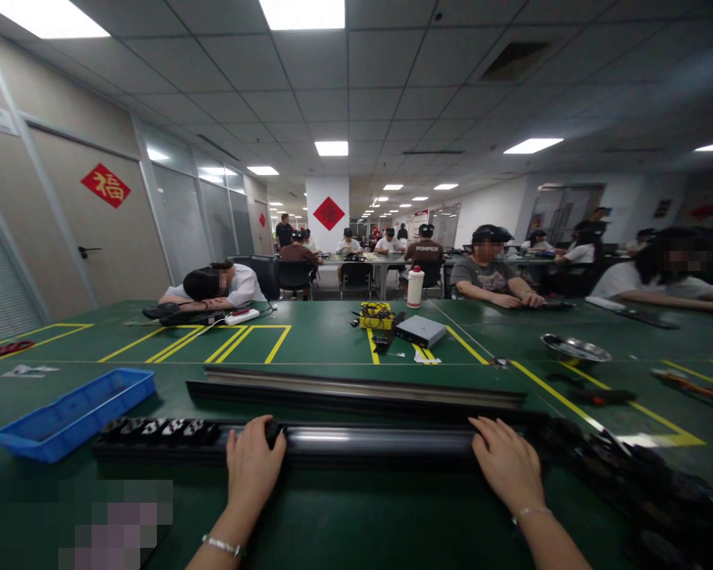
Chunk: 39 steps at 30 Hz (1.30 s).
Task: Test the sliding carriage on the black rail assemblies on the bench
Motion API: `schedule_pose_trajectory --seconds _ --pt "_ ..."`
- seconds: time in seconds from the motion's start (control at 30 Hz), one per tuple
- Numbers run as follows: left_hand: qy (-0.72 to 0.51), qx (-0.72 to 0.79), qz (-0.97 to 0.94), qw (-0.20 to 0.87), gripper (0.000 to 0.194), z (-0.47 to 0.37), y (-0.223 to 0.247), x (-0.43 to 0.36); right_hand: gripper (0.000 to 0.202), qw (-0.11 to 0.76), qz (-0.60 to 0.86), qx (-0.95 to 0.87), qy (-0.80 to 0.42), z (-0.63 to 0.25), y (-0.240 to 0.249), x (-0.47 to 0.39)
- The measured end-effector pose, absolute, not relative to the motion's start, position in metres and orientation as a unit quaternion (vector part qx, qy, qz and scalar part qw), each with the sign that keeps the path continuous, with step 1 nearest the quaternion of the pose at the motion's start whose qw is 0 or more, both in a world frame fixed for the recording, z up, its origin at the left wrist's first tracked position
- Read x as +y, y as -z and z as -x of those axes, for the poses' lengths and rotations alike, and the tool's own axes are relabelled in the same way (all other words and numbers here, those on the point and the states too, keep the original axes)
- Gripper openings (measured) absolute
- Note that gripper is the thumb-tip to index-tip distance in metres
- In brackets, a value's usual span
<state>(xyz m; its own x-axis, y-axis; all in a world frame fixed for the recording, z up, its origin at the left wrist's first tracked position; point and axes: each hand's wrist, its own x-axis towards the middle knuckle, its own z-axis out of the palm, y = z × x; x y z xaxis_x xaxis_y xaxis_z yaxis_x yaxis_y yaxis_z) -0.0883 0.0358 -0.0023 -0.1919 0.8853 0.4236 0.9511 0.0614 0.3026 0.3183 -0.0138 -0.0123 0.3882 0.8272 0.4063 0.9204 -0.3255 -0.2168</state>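
A long black rail [380,445] lies across the green table in front of me, with a smooth glossy channel along its middle. My left hand [255,459] is closed around a small black part at the left end of that channel. Farther left on the rail, several black and silver pieces [172,427] sit in a row. My right hand [508,463] rests on the right part of the rail with its fingers spread. Just behind lies a second long dark rail [356,389].
A blue tray [74,416] stands at the left. Dark parts [642,483] are heaped at the right, near a metal bowl [575,348]. Farther back are a grey box [421,331], a yellow basket [376,315] and a white bottle [414,287]. People sit across the table.
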Motion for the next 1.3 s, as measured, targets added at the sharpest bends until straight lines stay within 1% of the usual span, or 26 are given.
schedule_pose_trajectory --seconds 0.1,0.27,0.4,0.67,0.9,1.3 --pt "0.26 -0.731 0.626 0.077 0.043 0.09 0.004 0.036 0.045 0.209 0.808 -0.541 0.105 -0.318 0.011 -0.015" --pt "0.222 -0.762 0.6 0.103 0.06 0.099 0.005 0.039 0.047 0.203 0.81 -0.543 0.087 -0.317 0.006 -0.016" --pt "0.156 -0.751 0.639 0.067 0.058 0.107 0.002 0.039 0.046 0.202 0.81 -0.544 0.081 -0.317 0.005 -0.016" --pt "0.127 -0.727 0.673 0.052 0.058 0.107 -0.001 0.037 0.048 0.194 0.813 -0.543 0.084 -0.319 0.009 -0.015" --pt "0.127 -0.687 0.713 0.065 0.063 0.097 -0.001 0.034 0.046 0.197 0.812 -0.54 0.102 -0.32 0.013 -0.013" --pt "0.13 -0.68 0.719 0.068 0.066 0.1 0.003 0.035 0.046 0.205 0.808 -0.545 0.092 -0.321 0.012 -0.014"
